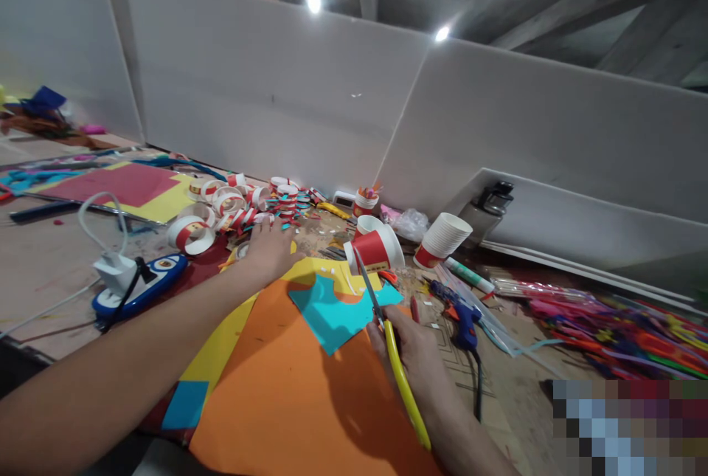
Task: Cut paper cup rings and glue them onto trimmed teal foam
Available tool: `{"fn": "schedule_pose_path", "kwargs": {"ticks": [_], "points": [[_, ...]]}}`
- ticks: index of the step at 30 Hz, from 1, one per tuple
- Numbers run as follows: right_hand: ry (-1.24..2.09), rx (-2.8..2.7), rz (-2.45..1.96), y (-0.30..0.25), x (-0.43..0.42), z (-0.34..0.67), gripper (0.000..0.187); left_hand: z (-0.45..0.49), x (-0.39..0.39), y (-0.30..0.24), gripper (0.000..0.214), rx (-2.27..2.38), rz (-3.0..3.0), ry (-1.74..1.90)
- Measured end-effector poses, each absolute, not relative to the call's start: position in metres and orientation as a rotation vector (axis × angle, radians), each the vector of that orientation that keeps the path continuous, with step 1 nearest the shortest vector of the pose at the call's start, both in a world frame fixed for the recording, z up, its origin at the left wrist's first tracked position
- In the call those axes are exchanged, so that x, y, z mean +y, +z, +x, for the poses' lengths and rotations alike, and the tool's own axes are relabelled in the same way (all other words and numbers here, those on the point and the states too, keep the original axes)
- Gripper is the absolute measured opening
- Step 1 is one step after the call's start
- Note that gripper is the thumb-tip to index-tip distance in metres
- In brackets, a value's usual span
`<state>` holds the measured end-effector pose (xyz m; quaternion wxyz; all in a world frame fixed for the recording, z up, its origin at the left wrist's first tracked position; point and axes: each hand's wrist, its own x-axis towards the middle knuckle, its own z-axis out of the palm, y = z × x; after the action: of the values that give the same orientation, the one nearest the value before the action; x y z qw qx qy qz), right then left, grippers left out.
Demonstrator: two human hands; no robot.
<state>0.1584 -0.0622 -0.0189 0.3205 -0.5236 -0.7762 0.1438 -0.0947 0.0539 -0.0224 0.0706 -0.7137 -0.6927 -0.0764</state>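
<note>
Closest to the camera, a broad orange sheet of paper (287,387) spreads across the bottom of the view, partly covering a yellow sheet of paper (221,350). On its upper part lies a turquoise piece of paper with an irregular, curved edge (332,321).

Just right of that piece, the right hand (412,343) is closed around yellow-handled metal scissors (399,376). Their blades point up and away, crossing in view a red-and-white paper cup tipped on its side (376,251); whether they touch it, I cannot tell, nor whether the blades are parted.

The left hand (270,251) stretches forward, palm down, beyond the orange sheet, its fingertips near a pile of red-and-white cut cup rings (228,201). Whether those fingers hold or touch anything is unclear.

To the right of the tipped cup leans a nested stack of white-and-red paper cups (448,232). A blue glue gun with a black cord (466,319) lies to the right of the right hand, and a tangle of multicoloured craft strips (625,328) farther right. Left of the left forearm sits a blue-and-white oval base (160,271) bearing a white plug (115,269).
</note>
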Motion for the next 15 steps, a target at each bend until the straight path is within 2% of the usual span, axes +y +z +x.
{"fn": "schedule_pose_path", "kwargs": {"ticks": [6,15], "points": [[0.329,-2.032,-1.370,-0.021,-0.062,0.157,0.023,-0.080,0.057,-0.021,0.074,-2.061,-2.199,-0.207],[0.308,-2.036,-1.347,-0.020,-0.061,0.158,0.021,-0.062,0.064,-0.012,0.070,-2.038,-2.363,-0.351]]}}
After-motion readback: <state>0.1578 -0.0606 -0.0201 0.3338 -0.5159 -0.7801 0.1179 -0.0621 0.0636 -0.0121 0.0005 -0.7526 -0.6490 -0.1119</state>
